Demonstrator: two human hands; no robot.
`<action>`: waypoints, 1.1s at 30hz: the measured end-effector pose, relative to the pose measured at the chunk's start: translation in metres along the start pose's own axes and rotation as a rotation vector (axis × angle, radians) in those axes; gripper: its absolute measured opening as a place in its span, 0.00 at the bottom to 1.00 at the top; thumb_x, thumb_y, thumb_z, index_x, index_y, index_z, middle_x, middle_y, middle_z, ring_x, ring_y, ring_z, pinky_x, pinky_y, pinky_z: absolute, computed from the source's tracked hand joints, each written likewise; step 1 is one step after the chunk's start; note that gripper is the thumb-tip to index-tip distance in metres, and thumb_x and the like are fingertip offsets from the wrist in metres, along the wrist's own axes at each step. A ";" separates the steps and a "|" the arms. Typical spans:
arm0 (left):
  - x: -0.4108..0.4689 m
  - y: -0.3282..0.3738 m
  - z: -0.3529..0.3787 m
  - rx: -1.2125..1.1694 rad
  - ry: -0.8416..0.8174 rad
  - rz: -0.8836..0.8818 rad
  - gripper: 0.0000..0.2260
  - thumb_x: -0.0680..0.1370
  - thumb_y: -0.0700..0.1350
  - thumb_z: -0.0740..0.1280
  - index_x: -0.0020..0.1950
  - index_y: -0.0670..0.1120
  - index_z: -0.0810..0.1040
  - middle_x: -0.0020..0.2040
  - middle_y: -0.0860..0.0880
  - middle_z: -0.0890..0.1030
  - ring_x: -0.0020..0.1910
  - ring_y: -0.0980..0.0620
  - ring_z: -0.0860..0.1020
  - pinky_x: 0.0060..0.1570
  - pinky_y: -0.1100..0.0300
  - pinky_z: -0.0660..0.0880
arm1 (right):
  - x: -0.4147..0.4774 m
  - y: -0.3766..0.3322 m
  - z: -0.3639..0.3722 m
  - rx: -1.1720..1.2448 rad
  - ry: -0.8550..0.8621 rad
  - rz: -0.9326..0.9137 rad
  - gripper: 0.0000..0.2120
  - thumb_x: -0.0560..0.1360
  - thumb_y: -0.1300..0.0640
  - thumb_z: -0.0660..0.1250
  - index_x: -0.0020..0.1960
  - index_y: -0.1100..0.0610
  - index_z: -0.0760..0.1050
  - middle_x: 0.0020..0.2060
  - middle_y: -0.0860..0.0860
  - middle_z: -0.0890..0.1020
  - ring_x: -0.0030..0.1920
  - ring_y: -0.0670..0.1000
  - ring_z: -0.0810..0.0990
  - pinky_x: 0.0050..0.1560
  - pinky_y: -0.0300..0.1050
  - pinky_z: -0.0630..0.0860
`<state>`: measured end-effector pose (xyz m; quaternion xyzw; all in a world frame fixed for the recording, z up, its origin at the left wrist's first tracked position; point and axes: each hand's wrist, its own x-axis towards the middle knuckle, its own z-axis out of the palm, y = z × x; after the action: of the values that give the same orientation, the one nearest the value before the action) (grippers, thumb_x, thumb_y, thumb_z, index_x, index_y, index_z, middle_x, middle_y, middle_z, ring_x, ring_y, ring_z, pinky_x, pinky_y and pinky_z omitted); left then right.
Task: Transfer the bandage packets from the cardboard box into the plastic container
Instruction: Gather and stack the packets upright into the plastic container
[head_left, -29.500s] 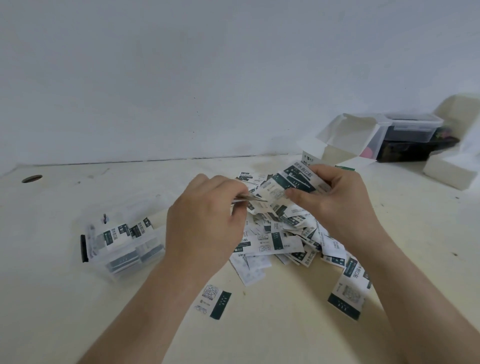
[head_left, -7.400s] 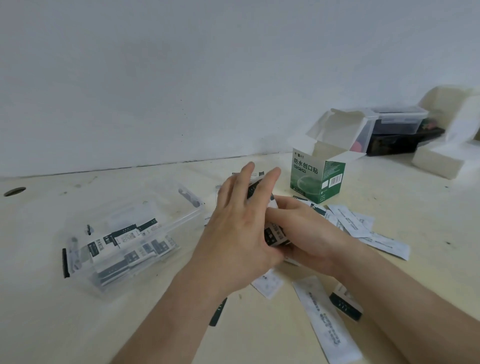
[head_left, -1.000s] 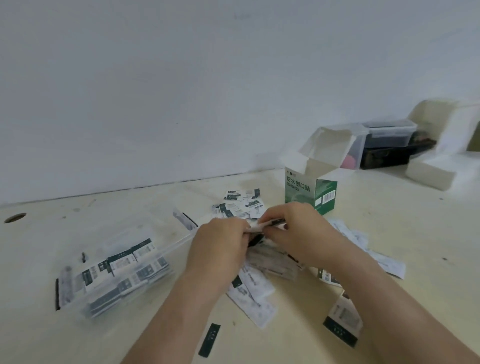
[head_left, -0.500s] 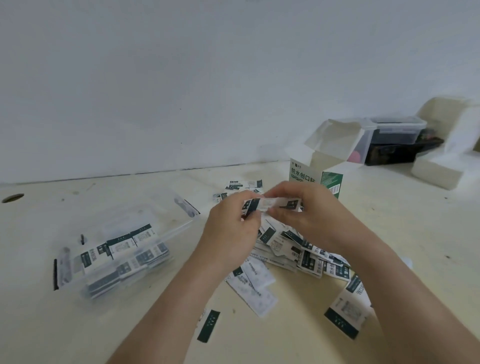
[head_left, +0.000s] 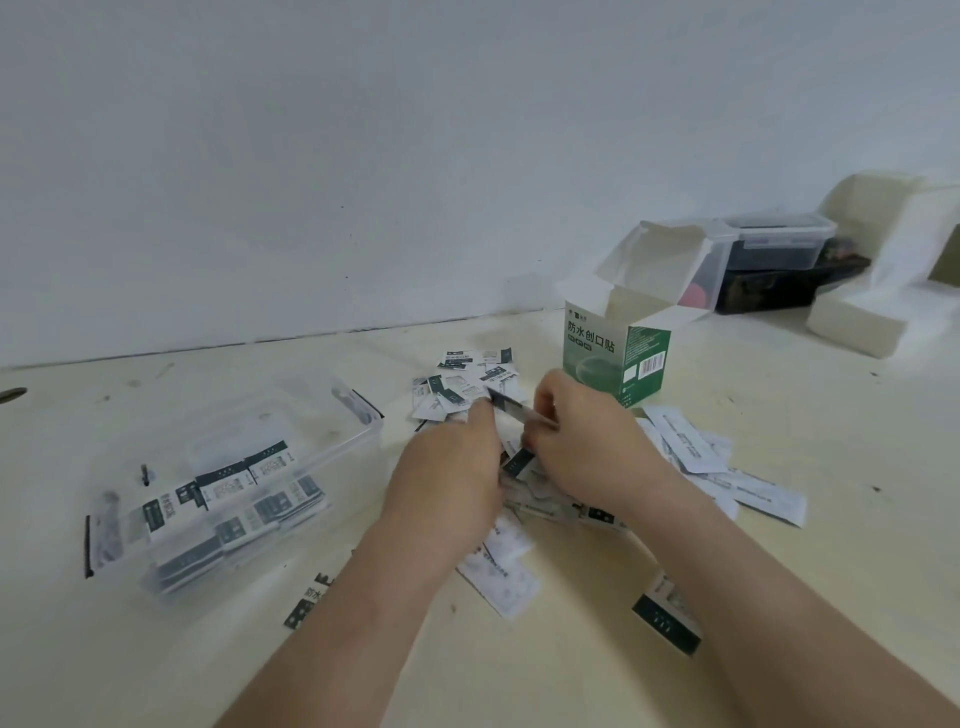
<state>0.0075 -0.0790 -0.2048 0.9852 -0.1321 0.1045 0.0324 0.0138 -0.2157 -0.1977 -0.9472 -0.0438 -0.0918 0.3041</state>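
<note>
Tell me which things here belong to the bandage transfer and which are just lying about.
Job: green cardboard box; clear plastic container; loose bandage packets on the table; held packets, pinched between left hand and right hand.
Lying about: lidded tub by the wall; dark case beneath it; white blocks at far right.

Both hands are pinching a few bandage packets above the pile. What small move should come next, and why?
Probably carry the held packets leftward into the plastic container. The left hand and right hand grip them together above the loose packets, and the open container, already holding packets, sits just left.
</note>
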 end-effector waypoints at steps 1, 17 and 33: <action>0.000 -0.001 -0.002 0.028 0.026 0.010 0.18 0.77 0.38 0.60 0.66 0.44 0.65 0.45 0.46 0.78 0.41 0.45 0.73 0.38 0.57 0.64 | 0.000 0.000 0.001 0.029 -0.005 0.002 0.03 0.78 0.56 0.62 0.47 0.55 0.69 0.44 0.51 0.80 0.44 0.53 0.77 0.42 0.48 0.75; 0.006 -0.003 -0.001 -0.038 0.041 0.043 0.11 0.77 0.50 0.62 0.54 0.45 0.67 0.40 0.48 0.74 0.40 0.45 0.74 0.37 0.56 0.66 | 0.004 0.011 -0.008 0.107 -0.061 0.122 0.02 0.79 0.59 0.58 0.51 0.55 0.65 0.51 0.53 0.81 0.51 0.55 0.78 0.50 0.52 0.77; -0.003 -0.006 -0.033 -1.212 0.356 -0.297 0.05 0.74 0.41 0.73 0.44 0.51 0.81 0.38 0.57 0.85 0.36 0.57 0.83 0.39 0.60 0.79 | -0.006 -0.010 -0.010 0.708 0.058 0.016 0.11 0.82 0.61 0.56 0.46 0.58 0.76 0.37 0.55 0.79 0.38 0.50 0.76 0.39 0.44 0.71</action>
<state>-0.0002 -0.0695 -0.1739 0.7675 -0.0226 0.1675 0.6183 0.0054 -0.2140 -0.1849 -0.7804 -0.0566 -0.0954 0.6153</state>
